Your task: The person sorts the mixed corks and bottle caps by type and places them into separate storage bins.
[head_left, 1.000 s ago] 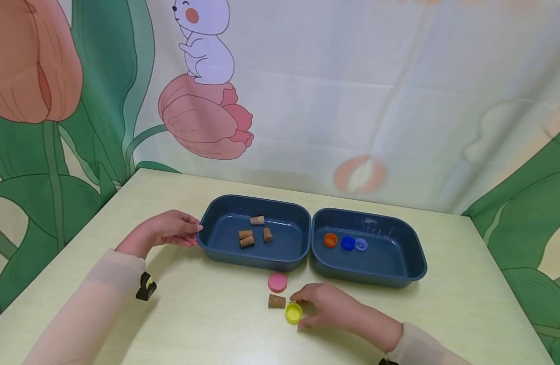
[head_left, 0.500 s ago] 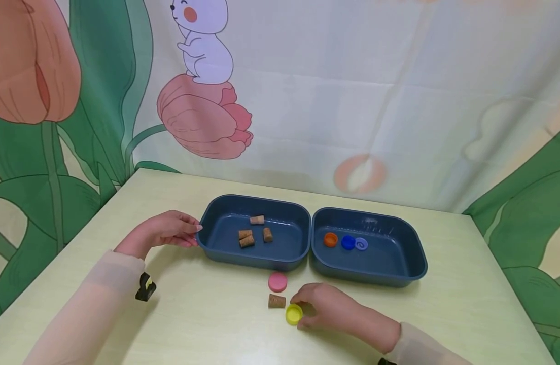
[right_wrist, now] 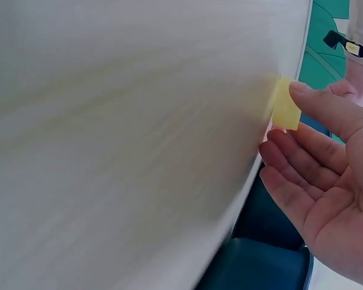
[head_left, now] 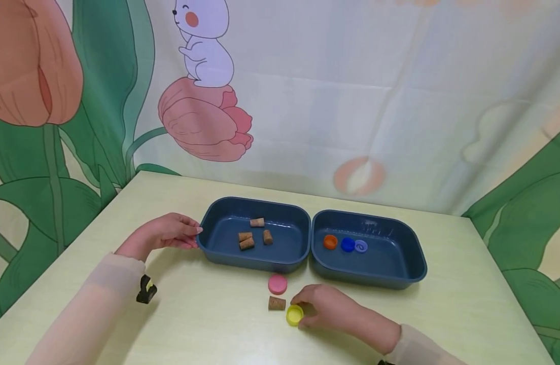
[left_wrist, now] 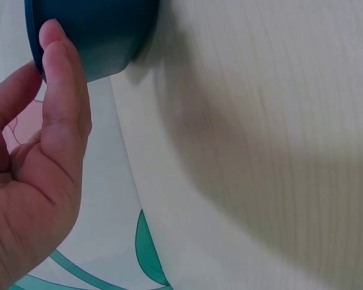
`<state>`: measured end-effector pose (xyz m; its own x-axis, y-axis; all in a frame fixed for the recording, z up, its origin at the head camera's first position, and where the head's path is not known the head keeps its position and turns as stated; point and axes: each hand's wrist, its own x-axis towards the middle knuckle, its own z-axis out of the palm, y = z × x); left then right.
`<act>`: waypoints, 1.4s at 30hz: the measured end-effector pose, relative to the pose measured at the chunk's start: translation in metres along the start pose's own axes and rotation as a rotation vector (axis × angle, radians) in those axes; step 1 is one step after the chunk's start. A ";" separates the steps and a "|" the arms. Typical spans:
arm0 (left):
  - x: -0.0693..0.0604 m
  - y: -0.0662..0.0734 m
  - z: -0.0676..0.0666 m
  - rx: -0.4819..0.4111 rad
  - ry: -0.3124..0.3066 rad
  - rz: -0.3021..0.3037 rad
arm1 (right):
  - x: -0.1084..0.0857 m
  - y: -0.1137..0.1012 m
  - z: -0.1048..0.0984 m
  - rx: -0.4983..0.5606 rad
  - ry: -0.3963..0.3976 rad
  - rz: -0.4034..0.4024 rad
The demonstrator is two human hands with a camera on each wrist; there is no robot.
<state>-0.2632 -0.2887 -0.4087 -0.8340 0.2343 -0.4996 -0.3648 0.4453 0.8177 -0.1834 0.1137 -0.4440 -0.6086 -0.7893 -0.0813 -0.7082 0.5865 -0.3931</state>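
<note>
In the head view my left hand pinches the left end of a dark blue tray, thumb at its rim and fingers against the outer wall. Several corks lie inside that tray. Low at centre right, my right hand holds a yellow bottle cap between thumb and index finger, its hollow side up. The right wrist view shows the thumb on the cap's side, with the other fingers loosely bent. A loose cork lies just left of the yellow cap, and a pink cap lies behind the cork.
A second dark blue tray stands against the first one's right end. It contains an orange cap, a blue cap and a light purple cap. Behind the pale table hangs a printed curtain.
The head view has tilted slightly. Both hands keep nearly the same place; the yellow cap has shifted a touch to the right, away from the loose cork.
</note>
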 end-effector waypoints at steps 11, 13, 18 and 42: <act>-0.001 0.000 0.001 -0.008 -0.010 0.004 | -0.016 0.010 -0.013 0.112 0.037 0.053; -0.001 -0.001 0.001 -0.013 -0.011 0.004 | -0.021 0.012 -0.015 0.120 0.037 0.075; 0.001 -0.001 0.002 -0.018 -0.009 0.002 | -0.034 0.016 -0.020 0.143 0.041 0.141; 0.002 -0.002 0.001 -0.015 -0.011 -0.005 | -0.102 0.046 -0.073 0.233 0.082 0.351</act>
<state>-0.2639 -0.2877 -0.4115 -0.8274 0.2416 -0.5070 -0.3753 0.4339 0.8191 -0.1799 0.2347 -0.3873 -0.8312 -0.5267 -0.1779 -0.3588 0.7527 -0.5521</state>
